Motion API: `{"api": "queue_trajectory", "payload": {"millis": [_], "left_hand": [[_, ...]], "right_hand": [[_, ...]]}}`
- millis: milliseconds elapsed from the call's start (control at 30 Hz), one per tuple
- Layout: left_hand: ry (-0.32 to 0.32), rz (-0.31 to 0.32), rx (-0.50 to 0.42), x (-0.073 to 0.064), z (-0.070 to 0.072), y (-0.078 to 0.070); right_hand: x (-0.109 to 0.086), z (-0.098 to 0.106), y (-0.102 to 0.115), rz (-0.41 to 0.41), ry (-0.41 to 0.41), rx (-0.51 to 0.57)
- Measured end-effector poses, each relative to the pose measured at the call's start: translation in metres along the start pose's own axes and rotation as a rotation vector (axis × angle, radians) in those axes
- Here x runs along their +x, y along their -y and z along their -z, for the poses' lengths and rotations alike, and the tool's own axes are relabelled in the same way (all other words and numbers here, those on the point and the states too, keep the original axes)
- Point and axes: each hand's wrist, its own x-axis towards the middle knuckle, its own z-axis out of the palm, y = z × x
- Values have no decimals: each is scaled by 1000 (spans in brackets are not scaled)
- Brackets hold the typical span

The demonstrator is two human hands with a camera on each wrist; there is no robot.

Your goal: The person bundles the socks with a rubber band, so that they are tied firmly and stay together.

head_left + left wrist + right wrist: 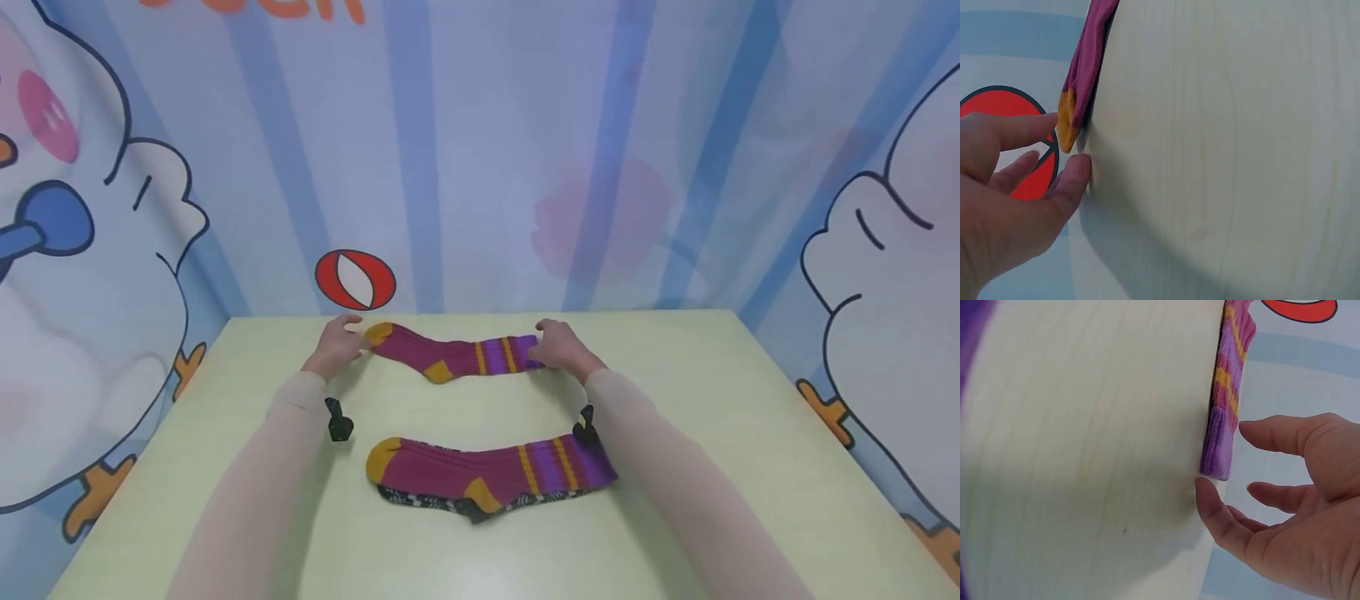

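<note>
A maroon sock (423, 352) with a mustard toe and heel and a striped purple cuff lies flat near the table's back edge. Beside its toe is my left hand (336, 346); in the left wrist view the thumb and fingers are spread around the mustard tip (1067, 125), not visibly pinching it. At the other end, my right hand (561, 348) is by the purple cuff (1217, 447), fingers apart in the right wrist view. Closer to me, a matching maroon sock (450, 468) lies over a black-and-white patterned sock (427, 502), which is mostly hidden.
The pale wooden table (480, 550) meets a blue striped backdrop (480, 167) printed with cartoon birds and a red ball. Small black devices (340, 423) show at both wrists, the right one overlapping the near sock's cuff.
</note>
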Motion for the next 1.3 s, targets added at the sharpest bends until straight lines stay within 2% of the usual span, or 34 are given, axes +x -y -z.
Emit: {"api": "queue_trajectory", "payload": {"millis": [167,400,633,867,1100,1300], "left_hand": [[-34,-36,5,8,-1,2],[-78,-79,145,17,-6,4],[-59,-114,150,16,-9,2],[-23,-114,130,13,-13,3],[-22,-102,141,8,-14,2],[-25,-112,143,5,-15,2]], "right_hand": [[8,-1,5,28,-13,-81],[13,-8,8,95,25,-161],[13,-11,11,56,0,-70],[11,-8,9,-16,-43,68],[12,-13,11,20,-20,83],[9,-16,14,25,-9,40]]}}
